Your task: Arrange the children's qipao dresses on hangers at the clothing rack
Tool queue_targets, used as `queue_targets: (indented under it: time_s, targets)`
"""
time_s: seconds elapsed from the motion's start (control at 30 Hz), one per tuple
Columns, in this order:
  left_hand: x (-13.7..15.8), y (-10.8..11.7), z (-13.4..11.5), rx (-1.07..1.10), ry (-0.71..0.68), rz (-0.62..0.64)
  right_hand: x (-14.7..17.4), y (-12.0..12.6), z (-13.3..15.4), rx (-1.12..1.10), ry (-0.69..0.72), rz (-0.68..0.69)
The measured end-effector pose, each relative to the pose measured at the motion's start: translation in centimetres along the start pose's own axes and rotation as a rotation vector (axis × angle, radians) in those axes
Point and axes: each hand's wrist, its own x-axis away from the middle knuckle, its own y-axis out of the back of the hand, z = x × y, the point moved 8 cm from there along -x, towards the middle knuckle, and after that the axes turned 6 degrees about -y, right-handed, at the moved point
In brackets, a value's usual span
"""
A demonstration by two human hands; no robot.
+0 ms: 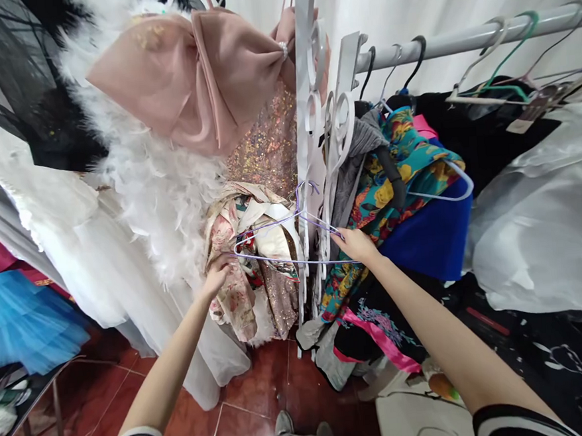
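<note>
A thin purple wire hanger (274, 260) is spread flat between my hands in front of the white racks. My right hand (357, 245) pinches the hanger's right shoulder. At the other end, my left hand (218, 275) is closed on a bunched cream floral garment (237, 301), close to the hanger's left tip; whether it also grips the wire I cannot tell. The garment's folds, with white lining showing, sit behind and under the hanger. Behind it hangs a pink sequined dress (265, 140) with a large bow (201, 78).
White scrolled rack ends (311, 150) stand straight ahead. On the right, a rail (458, 43) carries a teal floral garment (397, 164) and several hangers. White feathered (143, 168) and blue tulle (23, 316) dresses hang left. Below is a red tiled floor (245, 414), with a white box-like surface (419, 421) at lower right.
</note>
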Motion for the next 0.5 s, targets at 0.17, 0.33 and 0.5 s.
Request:
queue_targets:
  time_s: [0.17,0.33,0.5]
  targets:
    - [6.8,-5.6,7.0,0.139,0.169,0.193,-0.1,-0.7,0.4,0.022,-0.036,0.008]
    - [15.6,-8.9,15.6,0.268,0.408,0.245,0.2,-1.8,0.5,-0.004,0.013,-0.072]
    - [22.8,-9.4,23.8,0.334,0.811,-0.061,1.1,-2.8,-0.5,-0.055,0.045,-0.308]
